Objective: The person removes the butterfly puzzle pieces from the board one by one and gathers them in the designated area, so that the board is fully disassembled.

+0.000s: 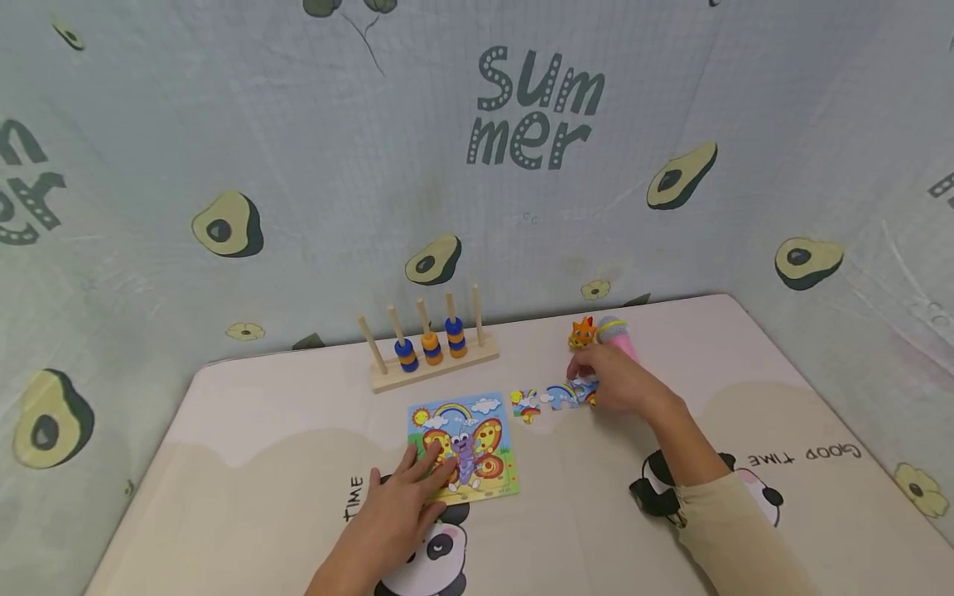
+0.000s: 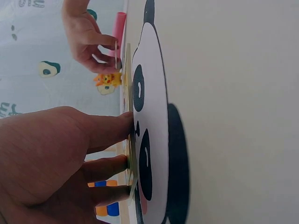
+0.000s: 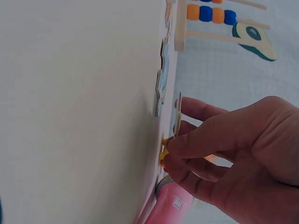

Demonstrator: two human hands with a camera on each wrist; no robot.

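A square butterfly puzzle board (image 1: 488,430) lies on the table. My left hand (image 1: 398,505) rests on its lower left part with fingers spread; in the left wrist view the thumb (image 2: 110,130) touches the board's edge. My right hand (image 1: 614,377) pinches a thin puzzle piece (image 3: 178,114) between thumb and fingers, a little above the tabletop. The piece is seen edge-on in the right wrist view, so its picture is hidden there. Left of that hand lie a puzzle piece with a sun (image 1: 524,401) and one with a rainbow (image 1: 561,396).
Behind the board stands a wooden peg rack (image 1: 432,364) with blue and orange rings. An orange toy figure (image 1: 582,332) and a pink toy microphone (image 1: 614,330) are just beyond the right hand. A patterned cloth (image 1: 343,165) hangs behind the table.
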